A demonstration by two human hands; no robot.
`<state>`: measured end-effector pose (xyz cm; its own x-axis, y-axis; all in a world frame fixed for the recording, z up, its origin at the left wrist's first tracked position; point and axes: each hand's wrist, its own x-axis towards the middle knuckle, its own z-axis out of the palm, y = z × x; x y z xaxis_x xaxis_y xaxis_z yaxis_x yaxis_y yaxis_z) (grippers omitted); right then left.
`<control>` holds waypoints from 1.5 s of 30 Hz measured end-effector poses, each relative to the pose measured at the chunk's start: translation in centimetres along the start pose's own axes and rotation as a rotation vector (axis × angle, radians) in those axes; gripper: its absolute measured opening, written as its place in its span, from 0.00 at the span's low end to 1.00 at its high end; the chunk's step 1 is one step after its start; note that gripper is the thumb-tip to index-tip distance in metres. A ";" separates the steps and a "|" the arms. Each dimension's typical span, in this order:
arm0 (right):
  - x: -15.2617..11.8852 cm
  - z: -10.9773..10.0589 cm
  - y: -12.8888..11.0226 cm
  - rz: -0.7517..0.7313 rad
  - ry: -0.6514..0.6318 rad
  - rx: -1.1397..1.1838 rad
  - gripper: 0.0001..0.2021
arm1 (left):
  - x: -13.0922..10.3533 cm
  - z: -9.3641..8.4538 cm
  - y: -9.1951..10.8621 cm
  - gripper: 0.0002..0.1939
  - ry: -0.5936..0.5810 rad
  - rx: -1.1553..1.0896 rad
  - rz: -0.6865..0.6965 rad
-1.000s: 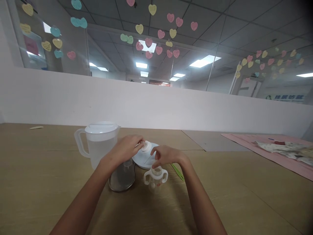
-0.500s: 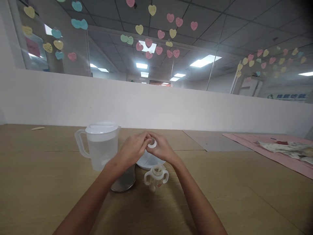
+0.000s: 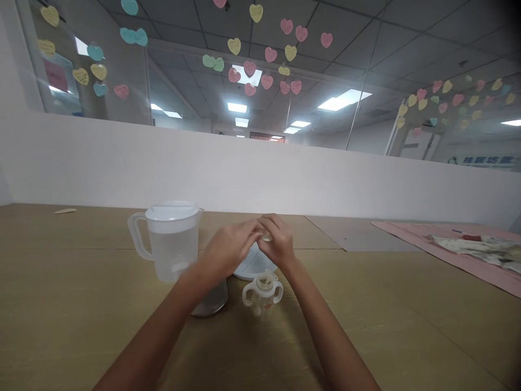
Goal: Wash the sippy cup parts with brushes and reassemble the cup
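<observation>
Above the table, my left hand (image 3: 230,247) and my right hand (image 3: 280,244) meet with fingers closed around a small white ring-shaped bottle top (image 3: 266,237). Fingers cover most of it. Below them a clear baby bottle (image 3: 262,296) with two white side handles and red print stands upright, its mouth uncovered. Behind the bottle is a pale round plate-like dish (image 3: 254,266), partly hidden by my hands. Under my left forearm sits a grey container with a shiny rim (image 3: 211,301), largely covered by the arm.
A translucent lidded pitcher (image 3: 173,244) stands left of my hands, its handle pointing left. A flat light sliver (image 3: 65,210) lies far left. On the right, a pink sheet (image 3: 401,236) carries crumpled whitish material (image 3: 468,247). A white wall (image 3: 244,176) borders the wooden table.
Both hands have shifted slightly right. The right fingers have come over the bottle top, so less of it shows than before. The view has moved a little; the table items stay put.
</observation>
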<state>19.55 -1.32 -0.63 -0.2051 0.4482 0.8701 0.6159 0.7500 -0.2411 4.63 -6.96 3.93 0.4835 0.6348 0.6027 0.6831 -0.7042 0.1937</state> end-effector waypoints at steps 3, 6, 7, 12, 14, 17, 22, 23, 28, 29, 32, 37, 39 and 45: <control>-1.2 0.4 2.3 0.069 -0.031 -0.167 0.11 | 0.1 1.7 0.8 0.10 -0.062 0.204 0.123; -1.8 0.6 3.7 0.111 -0.087 -0.228 0.11 | 0.4 3.1 0.6 0.10 -0.086 0.231 0.146; -1.7 0.6 3.9 0.114 -0.099 -0.234 0.11 | 0.5 3.4 0.4 0.10 -0.085 0.210 0.098; -0.6 -0.1 4.1 0.264 0.015 -0.097 0.11 | 0.5 4.0 -0.6 0.19 -0.114 -0.090 -0.114; -0.2 -0.9 4.4 0.389 0.074 0.095 0.15 | 0.3 4.2 -0.6 0.19 -0.247 -0.134 -0.113; 0.2 -2.5 4.6 0.559 0.040 0.418 0.17 | -0.1 4.7 -0.4 0.13 -0.484 -0.138 -0.055; 0.5 -4.7 3.5 0.662 -0.258 0.596 0.15 | -0.1 4.4 -1.0 0.12 -0.533 -0.197 -0.075; 0.5 -5.0 3.2 0.659 -0.346 0.585 0.15 | 0.0 4.2 -1.2 0.12 -0.554 -0.212 -0.072; 0.5 -5.7 1.6 0.499 -0.760 0.432 0.16 | 0.2 3.5 -2.1 0.16 -0.621 -0.314 -0.100; 0.6 -5.7 1.4 0.455 -0.790 0.410 0.16 | 0.3 3.6 -2.1 0.18 -0.627 -0.332 -0.104; 0.7 -5.8 1.2 0.354 -0.810 0.319 0.14 | 0.5 4.0 -2.3 0.15 -0.656 -0.360 -0.089; 0.7 -5.9 1.3 0.320 -0.897 0.215 0.14 | 0.6 4.5 -2.6 0.11 -0.702 -0.420 -0.028; 0.6 -5.9 1.4 0.330 -0.929 0.192 0.14 | 0.6 4.6 -2.7 0.11 -0.714 -0.426 -0.020; 0.5 -5.7 1.4 0.358 -0.933 0.138 0.12 | 0.4 4.5 -2.3 0.20 -0.705 -0.391 -0.101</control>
<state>24.64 -2.83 1.96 -0.5751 0.8154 0.0670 0.6764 0.5199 -0.5218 5.75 -3.64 0.27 0.7502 0.6602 -0.0365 0.5641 -0.6101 0.5564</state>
